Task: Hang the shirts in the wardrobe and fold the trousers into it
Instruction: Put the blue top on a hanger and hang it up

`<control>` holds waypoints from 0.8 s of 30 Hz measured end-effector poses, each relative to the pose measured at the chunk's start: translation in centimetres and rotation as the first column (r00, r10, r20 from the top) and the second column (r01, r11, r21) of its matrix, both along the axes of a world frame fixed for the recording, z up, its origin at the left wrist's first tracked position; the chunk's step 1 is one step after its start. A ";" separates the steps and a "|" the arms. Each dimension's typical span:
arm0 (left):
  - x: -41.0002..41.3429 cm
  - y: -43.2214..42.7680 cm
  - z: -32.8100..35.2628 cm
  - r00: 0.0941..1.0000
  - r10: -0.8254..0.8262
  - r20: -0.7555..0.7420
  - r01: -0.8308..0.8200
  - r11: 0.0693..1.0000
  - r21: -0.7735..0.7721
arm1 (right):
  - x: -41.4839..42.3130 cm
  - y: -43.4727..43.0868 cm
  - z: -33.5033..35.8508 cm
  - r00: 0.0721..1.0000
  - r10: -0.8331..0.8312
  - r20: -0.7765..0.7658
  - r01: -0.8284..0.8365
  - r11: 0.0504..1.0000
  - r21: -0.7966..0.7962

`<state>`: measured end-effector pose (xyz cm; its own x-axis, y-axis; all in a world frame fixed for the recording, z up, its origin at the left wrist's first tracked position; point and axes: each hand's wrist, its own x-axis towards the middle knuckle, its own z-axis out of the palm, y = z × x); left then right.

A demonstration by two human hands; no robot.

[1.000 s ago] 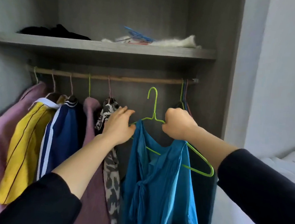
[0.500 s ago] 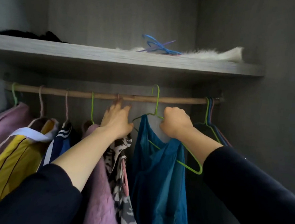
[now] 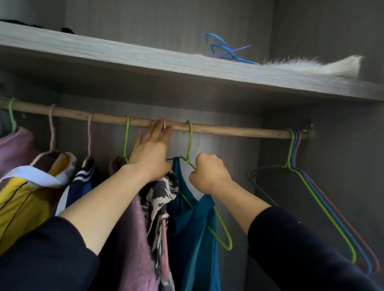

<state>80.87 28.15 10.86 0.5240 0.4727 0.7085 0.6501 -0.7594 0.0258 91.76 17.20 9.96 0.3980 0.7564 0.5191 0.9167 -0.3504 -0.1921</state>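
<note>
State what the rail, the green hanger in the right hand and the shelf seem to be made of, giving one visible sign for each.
Rail: probably bare wood; matt brown, slightly uneven.
Green hanger, held by the right hand: likely coated wire; thin, bent, smooth.
Shelf: seemingly grey wood-grain laminate board; streaked, flat edge.

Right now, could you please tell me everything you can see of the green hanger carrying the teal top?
The green hanger is thin coated wire. Its hook is over the wooden rail, between the left hand and the empty hangers bunched at the rail's right end. The right hand is shut on its right shoulder just below the neck. A teal top drapes over it, covering the left arm; the right arm and corner stick out bare.
</note>
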 end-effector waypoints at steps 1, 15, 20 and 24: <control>0.0 0.0 -0.1 1.000 -0.006 0.008 0.006 1.000 -0.001 | 0.1 0.2 -0.2 1.000 0.015 -0.009 -0.015 1.000 0.013; 5.8 -4.7 2.3 0.986 -0.156 0.064 0.151 0.986 0.075 | 7.9 -6.5 0.6 0.964 -0.218 0.155 0.195 0.969 0.148; 10.2 -6.1 2.3 0.995 -0.101 -0.007 0.101 0.993 0.056 | 12.8 -10.5 -0.3 0.858 -0.399 0.324 0.376 0.917 0.135; 11.2 -5.2 2.0 0.999 -0.040 -0.036 0.043 0.995 0.095 | 15.5 -11.7 -1.1 0.763 -0.475 0.439 0.486 0.869 0.096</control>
<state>92.04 22.95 12.87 0.5663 0.3812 0.7307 0.6174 -0.7836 -0.0697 107.21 5.50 8.86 0.4491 0.5412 0.7109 0.6110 -0.7666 0.1976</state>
